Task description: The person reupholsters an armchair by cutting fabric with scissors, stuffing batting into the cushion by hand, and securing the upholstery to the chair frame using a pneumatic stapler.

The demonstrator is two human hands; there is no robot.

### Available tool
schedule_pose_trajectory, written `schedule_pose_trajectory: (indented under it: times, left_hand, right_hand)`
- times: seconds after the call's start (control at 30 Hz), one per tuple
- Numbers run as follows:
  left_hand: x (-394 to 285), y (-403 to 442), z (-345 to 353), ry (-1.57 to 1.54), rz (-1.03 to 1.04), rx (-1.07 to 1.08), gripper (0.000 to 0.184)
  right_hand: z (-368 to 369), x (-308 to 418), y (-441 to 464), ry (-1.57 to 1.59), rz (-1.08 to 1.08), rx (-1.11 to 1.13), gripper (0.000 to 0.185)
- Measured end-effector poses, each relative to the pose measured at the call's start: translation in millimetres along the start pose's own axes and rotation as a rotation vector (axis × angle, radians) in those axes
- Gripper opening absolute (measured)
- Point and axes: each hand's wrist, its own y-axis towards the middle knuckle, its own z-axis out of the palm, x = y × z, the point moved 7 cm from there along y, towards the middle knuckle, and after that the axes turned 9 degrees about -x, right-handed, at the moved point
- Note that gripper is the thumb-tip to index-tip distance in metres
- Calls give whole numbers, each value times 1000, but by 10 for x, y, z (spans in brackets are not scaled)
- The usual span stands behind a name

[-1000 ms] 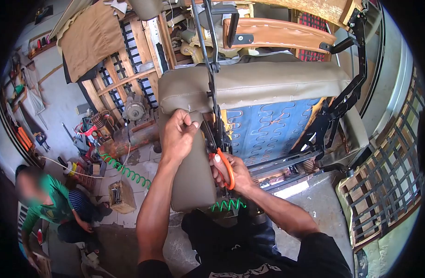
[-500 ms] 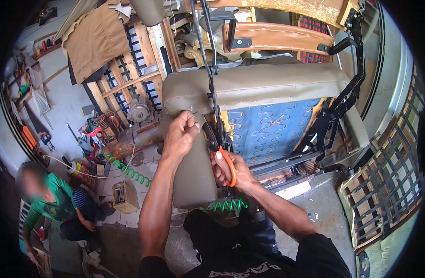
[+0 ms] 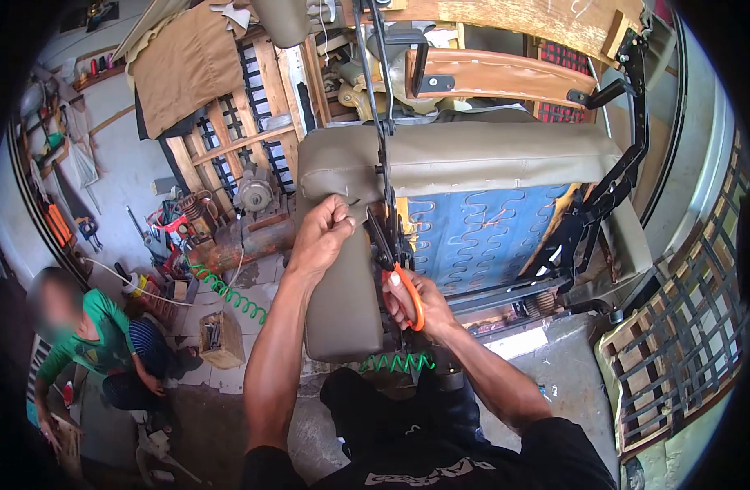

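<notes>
My left hand (image 3: pixel 322 233) is closed in a pinch at the inner corner of a grey-brown upholstered seat (image 3: pixel 342 302). A thin dark tip pokes out past the fingertips, too small to identify. Orange-handled scissors (image 3: pixel 415 296) are in my right hand (image 3: pixel 420 304), its thumb and fingers at the handles. Their dark blades point up and away, beside the black metal frame (image 3: pixel 383 163) and close to the padded side. Behind the frame, a blue panel with wavy springs (image 3: pixel 481 233) shows under the long padded edge (image 3: pixel 497 155).
A person in a green top (image 3: pixel 97 327) crouches at the left. Near them lie a wooden box (image 3: pixel 221 341) of metal pieces and a green coiled hose (image 3: pixel 228 294). A webbed wooden frame (image 3: pixel 677 318) leans at right; a motor (image 3: pixel 255 194) stands behind.
The view has shifted slightly, so the background sits a little right and lower. The scissors' blades now show more clearly, angled up toward my left hand, which keeps its pinch.
</notes>
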Motion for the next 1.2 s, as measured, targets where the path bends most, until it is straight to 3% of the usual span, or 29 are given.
schedule_pose_trajectory:
  times: [0.63, 0.87, 1.2]
  left_hand:
    - [-64, -125, -15, 100, 37, 75, 27]
    - [-116, -134, 41, 230, 72, 125, 27]
    - [-85, -153, -37, 38, 90, 79, 25]
  right_hand:
    - [-121, 63, -33, -155, 28, -79, 46]
    - [88, 82, 7, 52, 16, 67, 49]
    - [-121, 102, -44, -134, -6, -27, 47]
